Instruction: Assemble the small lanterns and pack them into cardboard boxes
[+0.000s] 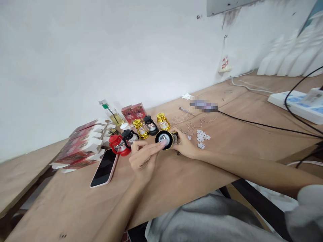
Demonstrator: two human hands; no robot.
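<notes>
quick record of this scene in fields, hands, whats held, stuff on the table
held lantern: gold rim, tipped on its side, base toward the camera
right hand: grips the held lantern
left hand: fingertips at its base
behind hands: red lantern, black lantern, more gold and black ones
left: phone screen up, beside red boxes
right: small white pieces
far right: power strip, black cable
surface: wooden table

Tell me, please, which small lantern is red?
The red lantern at the row's left end, beside the phone; the others, like the held lantern, are black or gold.
</notes>
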